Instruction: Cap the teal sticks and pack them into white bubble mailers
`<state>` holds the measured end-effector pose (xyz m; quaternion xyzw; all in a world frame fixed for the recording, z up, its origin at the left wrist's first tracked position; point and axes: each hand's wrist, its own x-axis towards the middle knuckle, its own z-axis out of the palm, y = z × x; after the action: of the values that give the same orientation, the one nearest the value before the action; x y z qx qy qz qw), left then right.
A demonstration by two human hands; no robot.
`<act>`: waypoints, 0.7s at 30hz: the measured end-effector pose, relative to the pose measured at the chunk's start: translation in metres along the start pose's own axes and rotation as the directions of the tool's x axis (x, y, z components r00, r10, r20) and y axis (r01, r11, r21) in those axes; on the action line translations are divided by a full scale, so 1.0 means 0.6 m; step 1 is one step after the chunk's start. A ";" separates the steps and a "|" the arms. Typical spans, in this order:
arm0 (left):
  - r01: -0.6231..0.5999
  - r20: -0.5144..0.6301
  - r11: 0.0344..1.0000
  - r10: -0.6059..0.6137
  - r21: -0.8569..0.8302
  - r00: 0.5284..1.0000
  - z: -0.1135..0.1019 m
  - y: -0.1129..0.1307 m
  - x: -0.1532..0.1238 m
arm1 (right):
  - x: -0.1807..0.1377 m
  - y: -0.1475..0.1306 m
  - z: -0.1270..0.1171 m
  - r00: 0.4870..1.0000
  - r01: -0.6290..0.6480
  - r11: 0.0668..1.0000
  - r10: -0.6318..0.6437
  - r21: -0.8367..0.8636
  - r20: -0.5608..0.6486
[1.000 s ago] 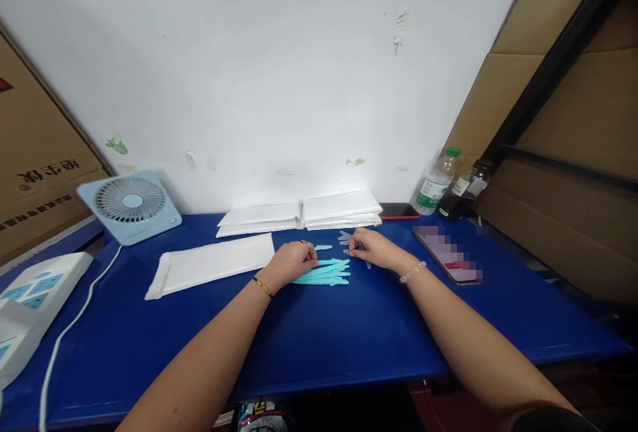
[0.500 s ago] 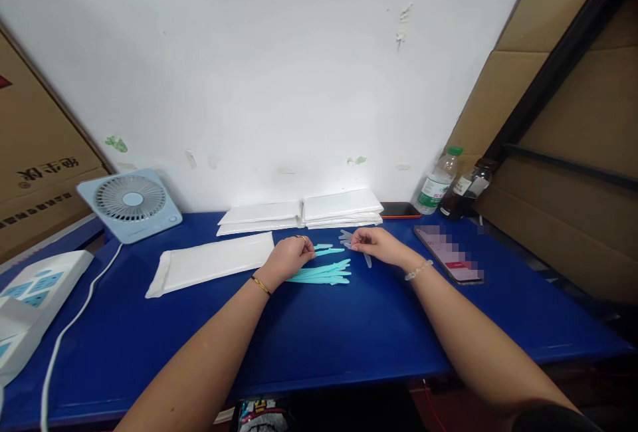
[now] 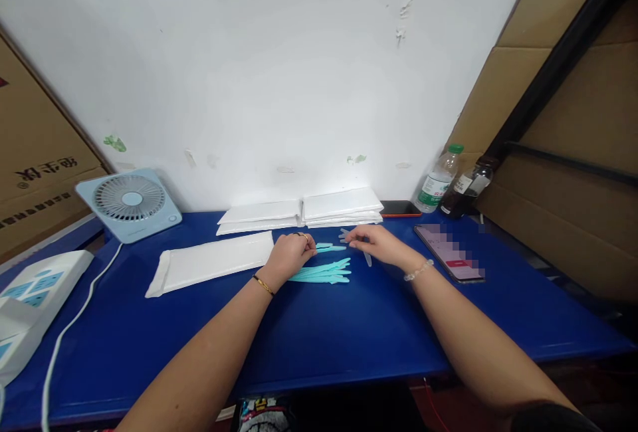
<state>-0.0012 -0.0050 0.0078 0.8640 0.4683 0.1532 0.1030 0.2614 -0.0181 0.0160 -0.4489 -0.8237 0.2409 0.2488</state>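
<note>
My left hand (image 3: 294,254) is closed in a pinch on slim turquoise eyebrow razors (image 3: 333,248), their narrow ends pointing right. Below its fingers, several more turquoise razors (image 3: 321,274) lie fanned on the blue table. My right hand (image 3: 375,244) is curled, thumb and forefinger brought together beside a few clear plastic strips, perhaps razor caps (image 3: 343,235). Whatever those fingertips pinch is too small to make out. Another clear strip (image 3: 367,259) lies under that hand. To the left of my left hand rests a flat white padded packet (image 3: 214,262).
Stacked white packets (image 3: 341,203) lie along the wall. A dark phone (image 3: 401,209), a green-capped bottle (image 3: 438,181), a dark bottle (image 3: 461,194) and a lit phone (image 3: 448,252) are at the right. A fan (image 3: 130,203) and a white power strip (image 3: 44,292) occupy the left.
My right hand has shifted slightly left and away from me, towards the clear strips. My left hand keeps its pinch on the razors, barely moved right.
</note>
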 end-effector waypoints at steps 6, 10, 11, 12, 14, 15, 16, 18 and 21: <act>0.007 -0.029 1.000 -0.007 -0.015 1.000 -0.011 0.000 -0.006 | -0.019 0.020 -0.037 0.981 0.021 0.992 0.004 -0.122 0.194; -0.118 0.137 0.987 0.133 -0.110 0.982 -0.015 0.014 -0.015 | -0.014 0.024 -0.029 0.969 -0.012 0.981 0.059 -0.193 0.238; -0.129 0.163 0.985 0.147 -0.116 0.976 -0.014 0.016 -0.016 | -0.013 0.024 -0.027 0.969 -0.020 0.980 0.068 -0.199 0.238; -0.132 0.179 0.984 0.152 -0.118 0.972 -0.013 0.018 -0.016 | -0.013 0.024 -0.026 0.969 -0.027 0.979 0.075 -0.200 0.236; -0.127 0.193 0.985 0.149 -0.121 0.970 -0.012 0.019 -0.016 | -0.013 0.020 -0.024 0.972 -0.034 0.981 0.077 -0.189 0.223; -0.122 0.195 0.985 0.145 -0.125 0.970 -0.011 0.019 -0.015 | -0.014 0.017 -0.023 0.975 -0.029 0.984 0.067 -0.176 0.213; -0.115 0.194 0.985 0.139 -0.130 0.971 -0.011 0.018 -0.014 | -0.014 0.013 -0.022 0.978 -0.019 0.986 0.053 -0.163 0.204; -0.087 0.198 0.985 0.116 -0.152 0.973 -0.011 0.016 -0.014 | -0.014 0.006 -0.018 0.981 0.002 0.989 0.027 -0.149 0.191; -0.040 0.221 0.973 0.091 -0.226 0.971 -0.011 0.013 -0.014 | -0.011 0.001 -0.009 0.982 0.018 0.985 0.016 -0.174 0.191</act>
<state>-0.0021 -0.0159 0.0152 0.8742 0.4046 0.1063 0.2465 0.2685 -0.0223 0.0184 -0.4434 -0.8620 0.2095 0.1283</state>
